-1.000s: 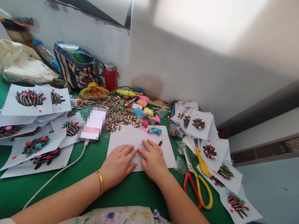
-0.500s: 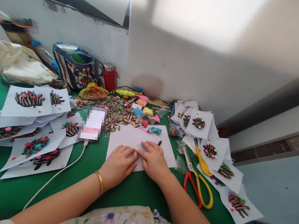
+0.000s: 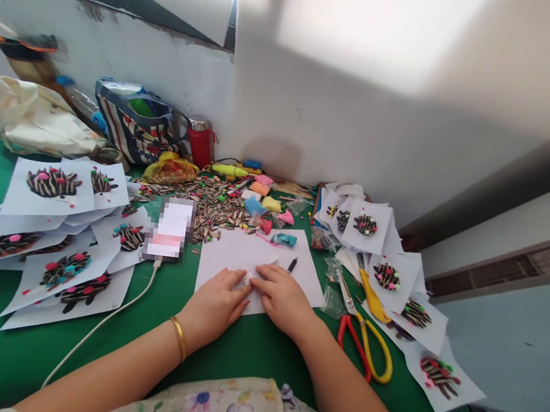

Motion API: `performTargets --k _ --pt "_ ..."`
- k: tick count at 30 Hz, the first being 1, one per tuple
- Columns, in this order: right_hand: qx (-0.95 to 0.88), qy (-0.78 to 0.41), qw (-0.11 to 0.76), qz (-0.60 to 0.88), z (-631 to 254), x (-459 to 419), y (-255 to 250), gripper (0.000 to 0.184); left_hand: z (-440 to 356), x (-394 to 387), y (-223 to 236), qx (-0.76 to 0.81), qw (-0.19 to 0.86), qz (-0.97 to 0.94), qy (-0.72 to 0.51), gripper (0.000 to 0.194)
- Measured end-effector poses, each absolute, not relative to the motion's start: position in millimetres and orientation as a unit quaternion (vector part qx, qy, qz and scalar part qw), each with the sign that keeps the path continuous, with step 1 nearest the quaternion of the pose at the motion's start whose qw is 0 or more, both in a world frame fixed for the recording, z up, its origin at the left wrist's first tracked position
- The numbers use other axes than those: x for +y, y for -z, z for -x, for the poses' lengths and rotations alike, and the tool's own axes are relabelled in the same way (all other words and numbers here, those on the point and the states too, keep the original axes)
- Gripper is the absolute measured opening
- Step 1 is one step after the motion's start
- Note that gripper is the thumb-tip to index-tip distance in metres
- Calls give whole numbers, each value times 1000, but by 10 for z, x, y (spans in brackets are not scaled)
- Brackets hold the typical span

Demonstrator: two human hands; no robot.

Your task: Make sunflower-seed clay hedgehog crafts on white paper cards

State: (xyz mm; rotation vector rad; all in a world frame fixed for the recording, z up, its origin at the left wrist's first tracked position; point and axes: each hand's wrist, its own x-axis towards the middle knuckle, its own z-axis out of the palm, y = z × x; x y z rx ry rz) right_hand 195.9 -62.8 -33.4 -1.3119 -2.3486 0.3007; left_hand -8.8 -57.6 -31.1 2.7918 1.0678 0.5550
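My left hand (image 3: 220, 303) and my right hand (image 3: 286, 301) meet over a white sheet of paper (image 3: 220, 246). Their fingertips close in from both sides on a small white crinkled piece (image 3: 249, 275). It looks like thin plastic with something white inside, but the fingers partly cover it. Just beyond my right fingers lies a black pen (image 3: 292, 265) on the sheet. A teal packet (image 3: 283, 239) rests near the sheet's far edge.
Sunflower seeds (image 3: 219, 206) and coloured clay packets (image 3: 271, 204) spread beyond the sheet. Seed-decorated papers stack up at left (image 3: 69, 207) and right (image 3: 366, 234). Red-and-yellow-handled scissors (image 3: 368, 344) lie right, beside a yellow cutter (image 3: 372, 291). A phone (image 3: 169, 230) trails a white cable.
Both hands stay nearly in place, with slight finger movement around the white piece. More of its crinkled surface shows between the fingertips now.
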Motion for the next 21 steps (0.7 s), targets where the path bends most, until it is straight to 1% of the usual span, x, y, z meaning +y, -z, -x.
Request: performTargets --k 4,12,21 --pt "-850 -115 214 467 -1970 -619 314 42 120 -557 307 349 50 -917 -188 26" --pt "-859 -126 209 449 -2028 -618 296 50 145 -564 283 334 33 -926 -171 26" --pt "-871 -101 167 451 -2017 -641 278 45 148 -540 314 341 60 -916 -200 24"
